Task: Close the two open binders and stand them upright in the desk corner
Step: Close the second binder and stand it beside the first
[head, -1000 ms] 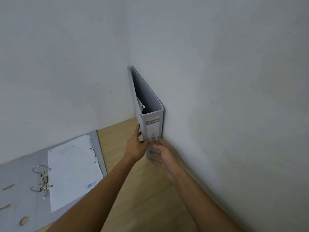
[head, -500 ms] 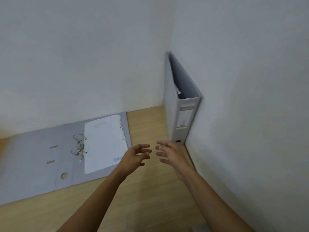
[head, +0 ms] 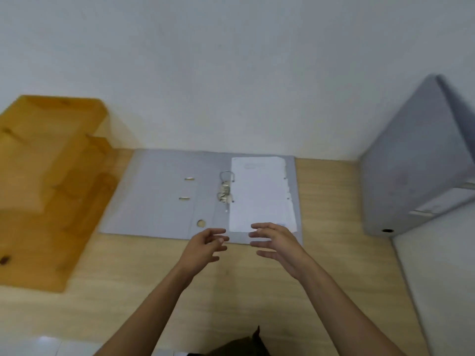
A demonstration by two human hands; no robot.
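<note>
A grey binder (head: pixel 159 196) lies open and flat on the wooden desk (head: pixel 154 283) against the back wall. Its metal rings (head: pixel 226 187) stand in the middle, and white paper sheets (head: pixel 261 194) rest on its right half. A second grey binder (head: pixel 408 170) is closed and stands upright in the right corner against the side wall. My left hand (head: pixel 205 246) and my right hand (head: pixel 279 244) hover side by side just above the open binder's near edge, fingers spread, holding nothing.
An orange-brown wooden tiered tray (head: pixel 48 181) stands on the desk at the left, beside the open binder. White walls close off the back and the right side. Bare desk surface lies in front of the open binder.
Both hands let go of the upright binder in the corner and moved left to the open binder. The view swung left, bringing the wooden tray into sight.
</note>
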